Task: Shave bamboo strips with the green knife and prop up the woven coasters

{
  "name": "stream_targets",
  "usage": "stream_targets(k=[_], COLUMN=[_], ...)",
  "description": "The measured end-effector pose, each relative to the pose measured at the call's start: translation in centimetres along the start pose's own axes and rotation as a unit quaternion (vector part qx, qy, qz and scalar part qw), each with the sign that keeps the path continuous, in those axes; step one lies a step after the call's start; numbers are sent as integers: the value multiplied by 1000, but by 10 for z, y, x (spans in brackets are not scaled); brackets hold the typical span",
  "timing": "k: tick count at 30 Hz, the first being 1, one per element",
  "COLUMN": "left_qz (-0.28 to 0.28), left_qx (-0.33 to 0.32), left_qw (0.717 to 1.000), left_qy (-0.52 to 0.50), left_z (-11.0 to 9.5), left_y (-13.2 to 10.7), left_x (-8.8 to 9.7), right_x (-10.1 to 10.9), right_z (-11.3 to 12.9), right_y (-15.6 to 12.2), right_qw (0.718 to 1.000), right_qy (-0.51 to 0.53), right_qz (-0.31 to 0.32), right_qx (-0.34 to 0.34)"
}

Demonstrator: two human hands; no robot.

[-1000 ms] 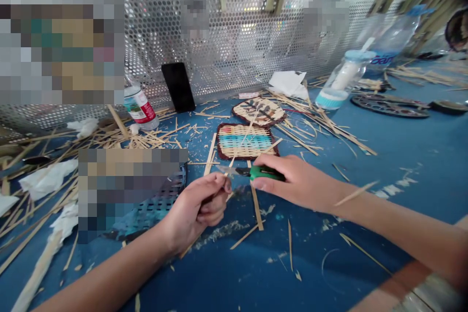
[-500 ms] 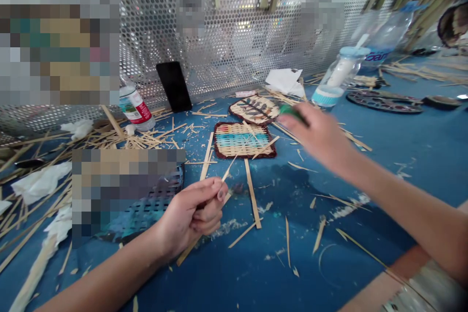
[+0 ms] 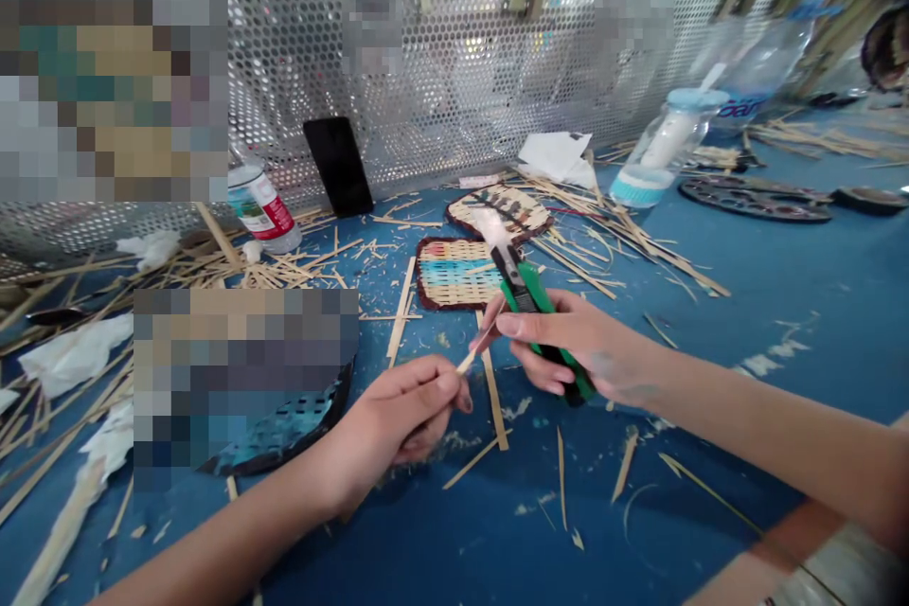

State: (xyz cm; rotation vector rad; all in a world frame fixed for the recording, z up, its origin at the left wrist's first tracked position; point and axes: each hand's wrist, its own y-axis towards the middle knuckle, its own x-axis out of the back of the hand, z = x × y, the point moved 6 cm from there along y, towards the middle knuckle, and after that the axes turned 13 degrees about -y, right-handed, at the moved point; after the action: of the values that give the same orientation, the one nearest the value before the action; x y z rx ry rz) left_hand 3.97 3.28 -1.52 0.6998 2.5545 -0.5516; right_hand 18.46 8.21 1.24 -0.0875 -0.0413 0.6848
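Note:
Pinched in my left hand (image 3: 408, 421) is a thin bamboo strip (image 3: 467, 362), its tip pointing up and right. My right hand (image 3: 561, 341) is wrapped round a green and black utility knife (image 3: 529, 289), blade end up and away from me. The thumb and fingertips of that hand also reach the strip's far end, close to my left fingers. Just beyond the hands lies a small woven mat (image 3: 454, 273) with a dark red rim and blue stripes. A second woven piece (image 3: 465, 210) with a leaf-like pattern lies behind it, partly hidden by the knife.
A black phone (image 3: 339, 168) leans on the perforated metal screen (image 3: 454, 85). A red-labelled bottle (image 3: 264, 213) stands left, a jar with a blue lid (image 3: 664, 151) right. Bamboo strips (image 3: 639, 237) and shavings litter the blue table (image 3: 682, 511). A blue woven piece (image 3: 298, 421) lies left, partly blurred.
My right hand has come left and down with the knife, now meeting the strip near my left hand. My left hand has shifted slightly right, still pinching the strip.

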Motion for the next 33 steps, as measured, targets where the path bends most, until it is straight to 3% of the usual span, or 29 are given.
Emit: stream_targets(k=[7, 25, 33], left_qz=[7, -10, -22], left_qx=[2, -3, -13], left_qw=[1000, 999, 999], left_qy=[29, 43, 37], left_z=[1, 0, 3], left_y=[-1, -3, -1], left_x=[-3, -4, 1], right_x=[26, 32, 47], right_z=[14, 15, 23], right_y=[-1, 3, -1], right_qw=[993, 989, 977], right_qy=[36, 95, 84], right_qz=[-88, -84, -166], right_qx=[66, 72, 101])
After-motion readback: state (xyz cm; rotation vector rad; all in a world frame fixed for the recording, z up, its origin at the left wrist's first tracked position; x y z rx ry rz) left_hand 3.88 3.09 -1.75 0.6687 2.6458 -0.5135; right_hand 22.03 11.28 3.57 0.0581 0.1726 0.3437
